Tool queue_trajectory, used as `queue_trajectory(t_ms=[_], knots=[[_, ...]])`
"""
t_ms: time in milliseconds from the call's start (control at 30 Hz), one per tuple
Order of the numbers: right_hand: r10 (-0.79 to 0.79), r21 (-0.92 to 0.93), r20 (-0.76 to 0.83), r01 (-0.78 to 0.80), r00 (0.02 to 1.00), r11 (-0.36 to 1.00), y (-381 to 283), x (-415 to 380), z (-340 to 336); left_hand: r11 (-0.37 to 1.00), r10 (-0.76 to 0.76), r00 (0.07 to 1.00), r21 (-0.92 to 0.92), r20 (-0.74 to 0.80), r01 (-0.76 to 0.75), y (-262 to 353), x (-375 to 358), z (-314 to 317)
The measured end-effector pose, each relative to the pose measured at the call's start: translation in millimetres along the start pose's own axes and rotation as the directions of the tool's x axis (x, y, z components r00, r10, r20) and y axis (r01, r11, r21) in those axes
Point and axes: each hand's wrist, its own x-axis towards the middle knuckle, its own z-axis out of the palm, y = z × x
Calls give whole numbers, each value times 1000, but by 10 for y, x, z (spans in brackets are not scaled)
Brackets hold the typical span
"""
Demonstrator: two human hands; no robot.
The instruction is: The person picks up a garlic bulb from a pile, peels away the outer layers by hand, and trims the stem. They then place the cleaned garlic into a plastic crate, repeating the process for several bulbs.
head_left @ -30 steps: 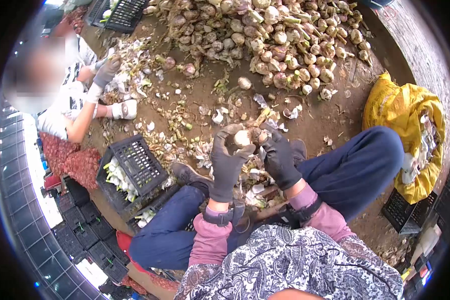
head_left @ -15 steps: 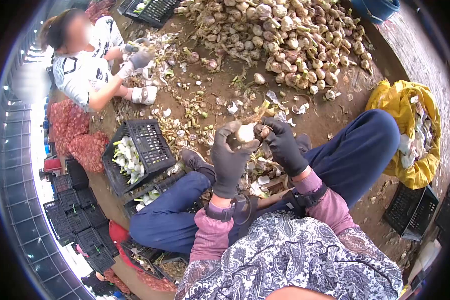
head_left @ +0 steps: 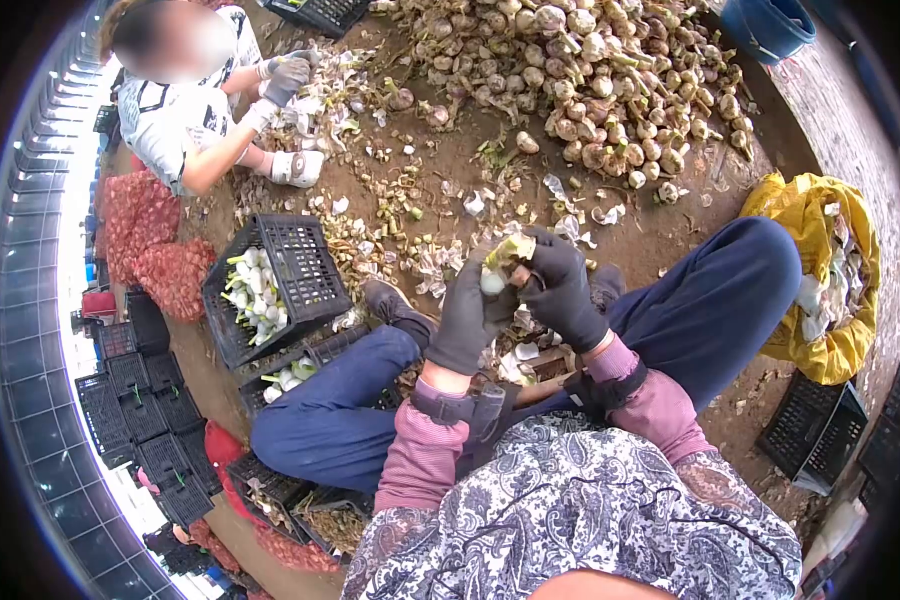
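Observation:
My left hand (head_left: pixel 462 320), in a dark glove, is closed round a white garlic bulb (head_left: pixel 492 282) in front of my shins. My right hand (head_left: pixel 567 292), gloved alike, pinches the same bulb at its stalk and loose outer skin (head_left: pixel 513 250). Its fingertips partly cover a brownish bit there. Both hands are close together above a litter of papery garlic skins (head_left: pixel 518 362) between my legs. Part of the bulb is hidden by my fingers.
A large heap of unpeeled garlic (head_left: pixel 580 80) lies ahead. To the left stand a black crate of white garlic (head_left: pixel 305 265) and red mesh sacks (head_left: pixel 140 230). A co-worker (head_left: pixel 185 125) sits beyond. At right are a yellow sack (head_left: pixel 840 345) and a black crate (head_left: pixel 815 430).
The bulb has turned, its stalk end tipping up and toward my right hand. My left fingers have closed in further around it. The view has shifted slightly.

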Motion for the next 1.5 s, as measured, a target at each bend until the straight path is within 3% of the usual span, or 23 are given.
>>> queue_trajectory(t_ms=[67, 100, 200, 233, 267, 300, 333, 367, 433, 467, 533, 600, 633, 733, 767, 867, 900, 1000, 1100, 1200, 1300, 1400, 1500], knots=[[54, 134, -101, -40, 993, 990, 224, -39, 22, 989, -148, 972, 5, 185, 149, 35, 27, -182], [262, 355, -119, -205, 958, 912, 241, -29, 22, 991, -125, 971, -26, 202, 133, 28, 7, -135], [556, 615, -122, -376, 822, 693, 261, 73, -231, 995, -22, 975, 96, 223, 0, 24, -103, 9], [558, 530, -54, -450, 828, 719, 421, 62, -277, 993, 31, 969, 103, 244, -58, 14, -91, -109], [419, 113, -71, -410, 905, 905, 548, -30, -272, 987, 84, 961, 108, 265, -116, 4, -80, -228], [281, -323, -12, -269, 960, 907, 520, -74, -218, 953, 163, 970, 227, 178, -202, 20, -118, -271], [171, -682, 110, -50, 979, 729, 498, -97, -166, 894, 223, 967, 369, 122, -253, 43, -135, -343], [288, -655, 148, -124, 946, 745, 473, -109, -172, 816, 282, 957, 509, 64, -274, 66, -153, -415], [172, -291, 326, -74, 930, 954, 361, 18, -173, 591, 335, 942, 776, 15, -222, 119, -90, -527], [93, -89, 385, -64, 918, 994, 310, 60, -188, 585, 375, 926, 761, 53, -280, 86, -55, -489], [45, -37, 368, -34, 929, 999, 244, 111, -127, 566, 451, 883, 724, 129, -395, 85, -25, -188], [68, 20, 327, -79, 943, 997, 191, 101, -72, 331, 499, 820, 814, 279, -478, 58, 24, -194], [32, 69, 258, -52, 966, 996, 146, 91, -52, 402, 508, 841, 811, 188, -424, 54, 44, -199], [320, 186, 206, -358, 925, 915, 9, 88, -30, 295, 634, 769, 896, 76, -332, 159, -63, 43], [263, 19, 135, -268, 955, 963, 44, 83, -17, 115, 707, 700, 960, 102, -256, 235, -132, 136], [64, -178, 100, -46, 993, 983, 25, 87, 2, -109, 653, 683, 933, 328, -343, 241, -116, 131], [42, -260, 113, -11, 993, 966, 13, 100, -13, -117, 651, 683, 932, 332, -342, 209, -98, 147], [38, -330, 133, 9, 990, 944, -1, 91, -59, -393, 592, 615, 853, 520, -344, 199, -25, 105], [28, -435, 145, 39, 989, 900, 73, 55, -72, -593, 530, 615, 774, 584, -224, 205, -35, 197], [19, -331, 189, 45, 982, 943, 53, 63, -88, -83, 549, 816, 983, 184, -166, 292, -24, 207], [-26, -297, 194, 84, 981, 951, 71, 72, -88, 464, 467, 884, 847, 15, -259, 308, -19, 80], [-11, -380, 172, 77, 985, 922, 110, 41, -91, 123, 624, 763, 943, 170, -310, 173, -29, 145], [30, -519, 194, 76, 981, 852, 99, 47, -69, -299, 612, 628, 876, 480, -378, 189, -5, 70]])
